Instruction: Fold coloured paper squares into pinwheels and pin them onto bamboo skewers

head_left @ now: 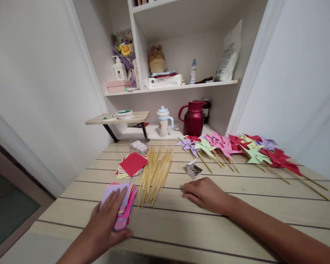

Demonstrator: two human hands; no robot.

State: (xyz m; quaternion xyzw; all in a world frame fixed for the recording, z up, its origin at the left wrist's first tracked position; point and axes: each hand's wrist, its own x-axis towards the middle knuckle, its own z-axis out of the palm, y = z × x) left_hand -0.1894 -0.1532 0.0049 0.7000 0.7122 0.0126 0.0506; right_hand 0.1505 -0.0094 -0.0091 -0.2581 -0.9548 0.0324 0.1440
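Note:
My left hand [107, 220] lies over a stack of coloured paper squares [125, 216], a lilac sheet on top and pink ones below. Its fingers are stretched out flat on the sheets, the thumb apart at the near side. On the table to the right, my right hand [205, 193] rests with its fingers curled in, and nothing shows in it. Just beyond it stands a small open box [194, 170] of tiny metal pieces. Between the hands lies a loose bundle of thin wooden sticks [155, 176]. A second paper stack [132, 164], red on top, sits behind the first.
Finished paper pinwheels [225, 145] on sticks lie along the back right. A clear plastic packet [139, 146] is behind the red stack. A small raised stand [137, 116], a cup [163, 123] and a red jug [194, 118] stand at the back, below a white shelf [170, 88].

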